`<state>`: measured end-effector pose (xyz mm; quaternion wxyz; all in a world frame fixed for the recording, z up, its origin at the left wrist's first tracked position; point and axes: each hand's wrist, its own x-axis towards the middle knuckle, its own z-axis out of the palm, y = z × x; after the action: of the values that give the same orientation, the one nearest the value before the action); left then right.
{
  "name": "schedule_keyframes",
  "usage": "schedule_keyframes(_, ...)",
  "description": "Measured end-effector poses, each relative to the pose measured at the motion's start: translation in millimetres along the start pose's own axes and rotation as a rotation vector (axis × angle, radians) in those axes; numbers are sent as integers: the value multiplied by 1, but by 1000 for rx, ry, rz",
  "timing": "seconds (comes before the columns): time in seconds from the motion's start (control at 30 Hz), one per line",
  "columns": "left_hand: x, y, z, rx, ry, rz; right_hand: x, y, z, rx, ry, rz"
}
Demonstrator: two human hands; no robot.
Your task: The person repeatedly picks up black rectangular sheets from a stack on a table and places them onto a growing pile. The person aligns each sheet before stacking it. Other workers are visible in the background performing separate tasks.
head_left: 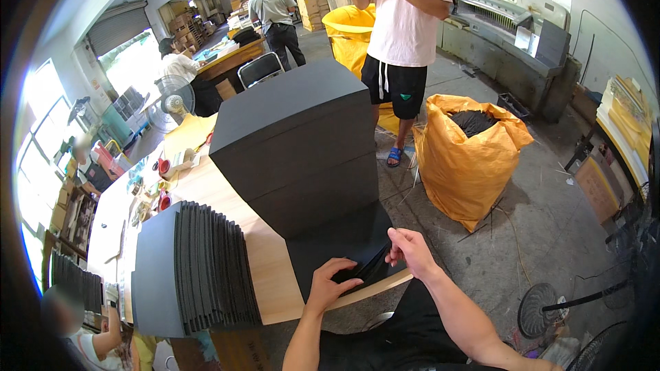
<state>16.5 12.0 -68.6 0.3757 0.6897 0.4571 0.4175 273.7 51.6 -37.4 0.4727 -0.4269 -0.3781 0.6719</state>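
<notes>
Several black sheets (375, 266) lie loosely bunched at the near edge of the table, their edges slightly parted. My right hand (410, 251) pinches their right end between thumb and fingers. At their left end is my left hand (331, 284), curved round the sheets with the thumb on the near side; its fingertips are partly hidden. Beneath them lies a flat black board (302, 261). Just beyond rises a tall stack of black boards (302, 158). To the left, a row of folded black pieces (206, 268) stands packed together.
The pale wooden table (271, 288) carries tape rolls (163, 166) farther left. An orange sack (471, 165) full of black scraps stands on the floor at right. A person in a white shirt (405, 14) stands beyond the stack; others work at left. A floor fan (540, 310) is at lower right.
</notes>
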Motion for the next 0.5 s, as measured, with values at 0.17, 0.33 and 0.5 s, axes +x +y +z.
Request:
schedule_keyframes(0.17, 2, 4, 11, -40, 160, 15, -7, 9, 14, -555, 201, -217)
schedule_keyframes(0.33, -4, -24, 2, 208, -15, 121, 1, 1, 10, -84, 68, -5)
schedule_keyframes(0.5, -1, 4, 2, 214, 12, 96, 2, 6, 5, 29, 14, -5)
